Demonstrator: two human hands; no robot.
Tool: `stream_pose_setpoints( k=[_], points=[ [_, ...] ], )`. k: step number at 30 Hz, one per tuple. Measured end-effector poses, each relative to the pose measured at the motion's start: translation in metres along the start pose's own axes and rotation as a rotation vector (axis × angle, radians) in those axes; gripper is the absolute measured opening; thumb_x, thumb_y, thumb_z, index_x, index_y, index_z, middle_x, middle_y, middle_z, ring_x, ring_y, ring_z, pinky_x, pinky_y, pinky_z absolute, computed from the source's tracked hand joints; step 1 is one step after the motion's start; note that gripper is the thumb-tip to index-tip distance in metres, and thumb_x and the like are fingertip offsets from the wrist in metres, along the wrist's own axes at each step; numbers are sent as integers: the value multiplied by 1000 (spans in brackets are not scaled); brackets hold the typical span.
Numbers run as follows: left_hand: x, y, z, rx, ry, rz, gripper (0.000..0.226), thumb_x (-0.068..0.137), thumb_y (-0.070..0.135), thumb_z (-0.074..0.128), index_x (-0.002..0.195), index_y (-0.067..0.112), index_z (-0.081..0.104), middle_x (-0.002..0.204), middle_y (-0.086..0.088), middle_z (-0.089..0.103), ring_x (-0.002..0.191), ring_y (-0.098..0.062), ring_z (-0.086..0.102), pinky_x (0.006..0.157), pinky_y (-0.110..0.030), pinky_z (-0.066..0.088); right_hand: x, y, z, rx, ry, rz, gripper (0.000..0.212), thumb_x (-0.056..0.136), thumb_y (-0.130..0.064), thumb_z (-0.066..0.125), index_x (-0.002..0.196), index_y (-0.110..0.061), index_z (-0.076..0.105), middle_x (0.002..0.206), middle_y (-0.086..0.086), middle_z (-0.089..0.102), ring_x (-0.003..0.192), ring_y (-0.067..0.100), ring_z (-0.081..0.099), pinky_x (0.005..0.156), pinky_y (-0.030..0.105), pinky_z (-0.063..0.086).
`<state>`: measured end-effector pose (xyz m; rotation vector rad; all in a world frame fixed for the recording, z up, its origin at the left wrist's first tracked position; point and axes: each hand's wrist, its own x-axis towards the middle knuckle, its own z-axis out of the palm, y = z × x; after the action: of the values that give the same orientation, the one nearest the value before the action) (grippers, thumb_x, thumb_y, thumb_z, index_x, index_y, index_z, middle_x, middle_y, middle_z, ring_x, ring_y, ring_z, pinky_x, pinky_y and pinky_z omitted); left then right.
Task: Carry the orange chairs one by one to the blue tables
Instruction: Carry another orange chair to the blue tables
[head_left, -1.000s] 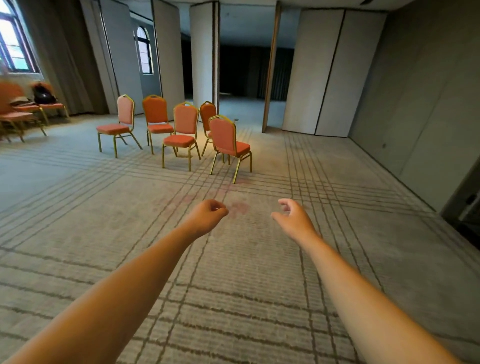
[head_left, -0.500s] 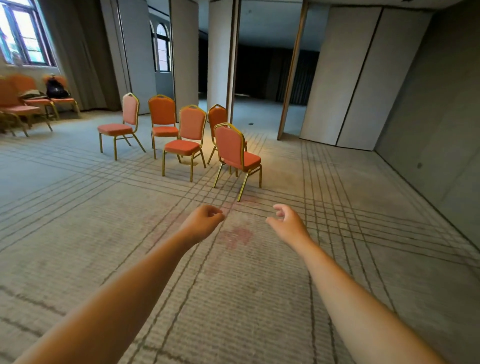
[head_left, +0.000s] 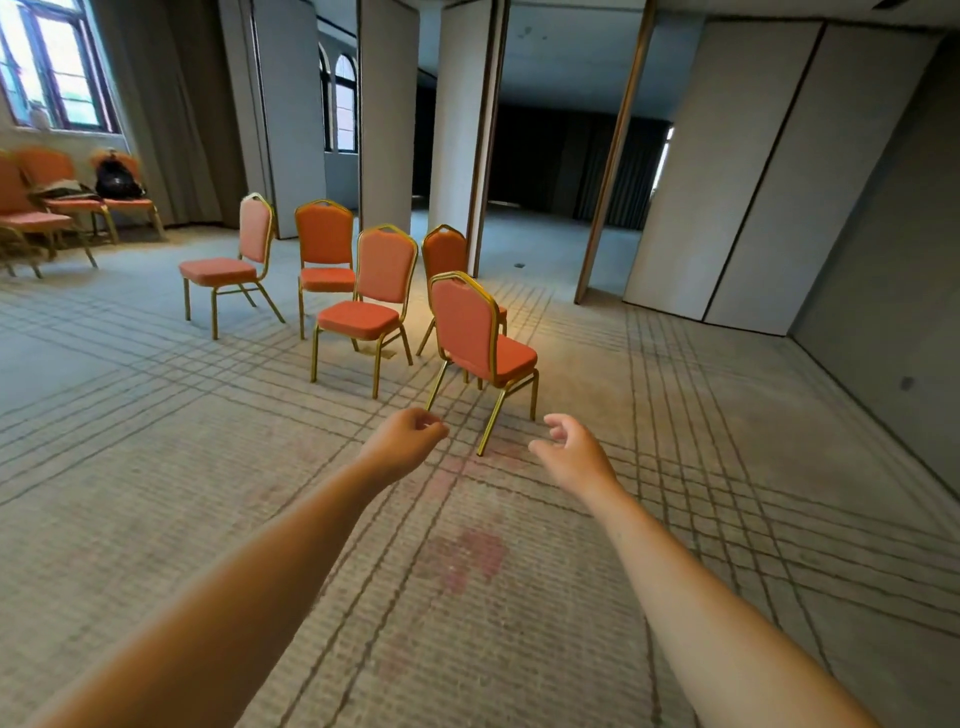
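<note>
Orange chair (head_left: 483, 332) beyond outstretched arms; left hand (head_left: 402, 441) apparently fisted, right hand (head_left: 571, 453) cupped.

The rearmost chair (head_left: 444, 252) of the group: seat and legs mostly hidden behind the nearest chair (head_left: 467, 327). The chairs by the window (head_left: 49, 169) are cut by the left edge and blurred; the dark bag (head_left: 117, 179) on one is too soft to identify. My left hand (head_left: 402, 441) curls its fingertips out of sight, and both my forearms (head_left: 249, 597) run off the bottom edge.
</note>
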<state>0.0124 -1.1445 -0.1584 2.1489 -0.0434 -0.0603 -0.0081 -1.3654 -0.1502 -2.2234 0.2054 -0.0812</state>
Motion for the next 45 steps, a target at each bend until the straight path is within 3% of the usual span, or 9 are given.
stream_pose_setpoints(
  k=[10, 19, 23, 26, 36, 41, 45],
  points=[
    [244, 5, 3, 32, -52, -46, 31, 91, 40, 56, 114, 20, 63, 109, 1, 65, 97, -14, 63, 93, -41, 52, 250, -9, 30, 46, -44, 40, 52, 91, -34, 60, 140, -24, 45, 140, 1, 46, 119, 16, 50, 85, 29, 41],
    [507, 21, -21, 67, 6, -29, 29, 93, 35, 53, 115, 19, 61, 109, -2, 65, 98, -18, 62, 93, -42, 51, 530, -44, 59, 72, -38, -62, 53, 89, -39, 59, 138, -26, 44, 135, -1, 48, 110, 15, 52, 82, 32, 45],
    [600, 25, -31, 25, 23, -47, 27, 95, 32, 52, 116, 18, 61, 106, -1, 65, 96, -16, 62, 88, -38, 53, 633, -65, 81, 59, -69, -67, 53, 88, -38, 60, 138, -28, 44, 135, 0, 49, 115, 16, 52, 91, 38, 51],
    [664, 17, -41, -2, 24, -61, 23, 95, 31, 52, 113, 19, 61, 102, 0, 65, 94, -16, 63, 84, -36, 53, 696, -77, 104, 40, -112, -68, 53, 89, -39, 60, 138, -29, 43, 137, 0, 48, 120, 18, 52, 96, 42, 51],
    [936, -58, -99, -18, -50, -43, 21, 91, 35, 56, 106, 22, 63, 105, 2, 66, 100, -16, 63, 96, -43, 50, 932, -122, 213, 58, -18, -15, 49, 89, -39, 59, 135, -29, 47, 134, -2, 50, 116, 16, 53, 94, 43, 53],
    [1066, -77, -145, 17, -139, -3, 23, 90, 36, 55, 107, 22, 62, 105, 0, 66, 99, -18, 63, 96, -44, 50, 1035, -162, 265, 109, 62, 50, 46, 91, -31, 60, 135, -25, 48, 132, -1, 51, 115, 15, 52, 83, 32, 49],
    [1156, -91, -159, 30, -215, 28, 18, 92, 32, 54, 102, 21, 62, 101, -3, 68, 92, -19, 65, 89, -41, 53, 1104, -183, 294, 130, 168, 63, 36, 91, -25, 59, 127, -24, 54, 122, -4, 54, 96, 6, 53, 72, 23, 46]
  ],
)
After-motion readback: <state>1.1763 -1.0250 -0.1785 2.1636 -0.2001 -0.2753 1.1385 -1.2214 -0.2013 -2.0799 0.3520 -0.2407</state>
